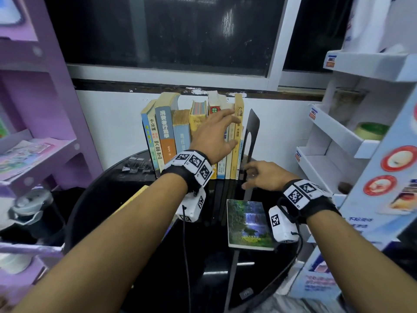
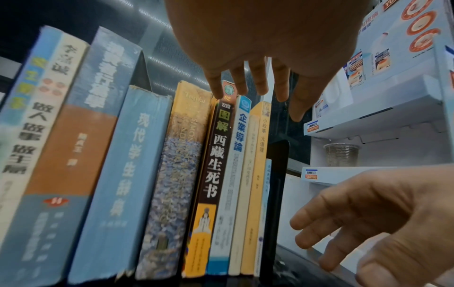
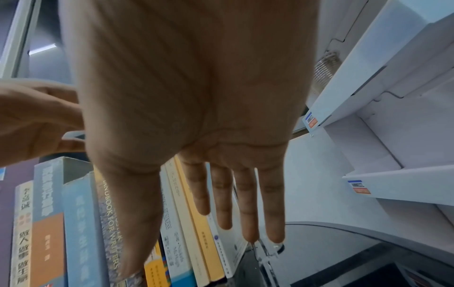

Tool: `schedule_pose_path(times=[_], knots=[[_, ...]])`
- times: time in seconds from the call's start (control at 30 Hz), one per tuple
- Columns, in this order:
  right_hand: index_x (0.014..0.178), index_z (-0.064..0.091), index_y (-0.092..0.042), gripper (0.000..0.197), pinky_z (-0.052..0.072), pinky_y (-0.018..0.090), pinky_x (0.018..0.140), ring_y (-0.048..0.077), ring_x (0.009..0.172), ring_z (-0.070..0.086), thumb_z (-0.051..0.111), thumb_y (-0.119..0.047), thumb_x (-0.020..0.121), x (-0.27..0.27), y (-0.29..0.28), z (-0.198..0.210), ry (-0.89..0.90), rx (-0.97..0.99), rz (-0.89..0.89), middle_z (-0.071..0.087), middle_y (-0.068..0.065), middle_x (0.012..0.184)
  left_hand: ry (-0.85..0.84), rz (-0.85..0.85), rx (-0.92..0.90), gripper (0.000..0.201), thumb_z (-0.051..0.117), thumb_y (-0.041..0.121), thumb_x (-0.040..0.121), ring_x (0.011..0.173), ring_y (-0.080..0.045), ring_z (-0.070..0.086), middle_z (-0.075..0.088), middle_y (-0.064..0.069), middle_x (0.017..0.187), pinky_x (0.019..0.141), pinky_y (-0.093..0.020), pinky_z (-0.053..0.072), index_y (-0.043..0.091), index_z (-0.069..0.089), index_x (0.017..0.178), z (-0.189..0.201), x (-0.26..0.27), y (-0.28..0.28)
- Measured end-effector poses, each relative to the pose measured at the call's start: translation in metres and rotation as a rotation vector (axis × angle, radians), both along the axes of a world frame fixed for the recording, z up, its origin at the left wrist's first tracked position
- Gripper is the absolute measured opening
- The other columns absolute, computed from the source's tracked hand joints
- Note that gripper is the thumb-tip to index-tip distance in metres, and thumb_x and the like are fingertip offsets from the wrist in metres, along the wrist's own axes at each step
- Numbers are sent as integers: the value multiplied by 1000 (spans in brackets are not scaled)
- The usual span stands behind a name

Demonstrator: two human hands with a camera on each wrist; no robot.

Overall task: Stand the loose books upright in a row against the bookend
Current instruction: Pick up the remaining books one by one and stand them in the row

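A row of upright books (image 1: 171, 136) stands at the back of the black round table (image 1: 180, 279). A black bookend (image 1: 252, 127) closes the row's right end. My left hand (image 1: 225, 129) is spread with straight fingers over the spines near that end; the left wrist view shows its fingertips (image 2: 218, 91) at the book tops. My right hand (image 1: 252, 175) hovers low by the bookend's base, fingers (image 3: 248, 213) straight, holding nothing. A loose book with a waterfall cover (image 1: 247, 222) lies flat near my right wrist. A yellowish book (image 1: 133, 197) is mostly hidden under my left forearm.
A purple shelf unit (image 1: 45, 86) stands close on the left. A white display rack (image 1: 338, 136) crowds the right. Black binder clips (image 1: 135, 166) lie on the table left of the row. A wall and dark window are behind the books.
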State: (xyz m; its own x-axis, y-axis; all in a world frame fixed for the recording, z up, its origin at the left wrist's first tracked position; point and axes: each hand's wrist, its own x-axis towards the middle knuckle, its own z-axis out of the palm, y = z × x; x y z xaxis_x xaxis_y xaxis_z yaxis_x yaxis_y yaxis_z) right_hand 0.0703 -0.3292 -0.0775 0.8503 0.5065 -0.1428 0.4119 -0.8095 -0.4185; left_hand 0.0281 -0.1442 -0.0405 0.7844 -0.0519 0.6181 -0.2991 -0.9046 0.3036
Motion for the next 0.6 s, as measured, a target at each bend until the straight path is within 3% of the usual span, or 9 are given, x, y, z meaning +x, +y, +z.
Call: schedule_pose_path(times=[0.13, 0.23, 0.37, 0.6], knots=[[144, 42, -18, 78, 38, 32, 108, 19, 130, 48, 76, -43, 78, -15, -11, -9, 38, -139, 22, 49, 2, 145, 123, -30, -7, 50, 67, 30, 84, 136, -18, 34, 42, 5, 147, 112, -38, 25, 24, 51, 131, -21, -20, -12], [147, 37, -14, 87, 35, 33, 112, 19, 135, 44, 79, -43, 76, -25, -16, -17, 103, -172, 22, 43, 2, 150, 329, -90, -36, 56, 69, 32, 84, 135, -20, 37, 43, 0, 145, 113, -39, 29, 22, 47, 135, -39, -30, -20], [148, 35, -11, 92, 34, 30, 110, 21, 135, 43, 80, -43, 74, -35, -19, -27, 133, -206, 21, 42, 3, 151, 651, -109, 9, 67, 67, 40, 86, 137, -22, 34, 36, -5, 150, 110, -36, 29, 21, 37, 144, -54, -43, -30], [146, 38, -11, 99, 38, 30, 108, 22, 132, 46, 88, -38, 65, -39, -18, -32, 106, -215, 4, 46, 4, 147, 992, -116, 51, 85, 70, 48, 82, 135, -24, 39, 36, -5, 152, 107, -33, 32, 20, 27, 150, -75, -49, -35]])
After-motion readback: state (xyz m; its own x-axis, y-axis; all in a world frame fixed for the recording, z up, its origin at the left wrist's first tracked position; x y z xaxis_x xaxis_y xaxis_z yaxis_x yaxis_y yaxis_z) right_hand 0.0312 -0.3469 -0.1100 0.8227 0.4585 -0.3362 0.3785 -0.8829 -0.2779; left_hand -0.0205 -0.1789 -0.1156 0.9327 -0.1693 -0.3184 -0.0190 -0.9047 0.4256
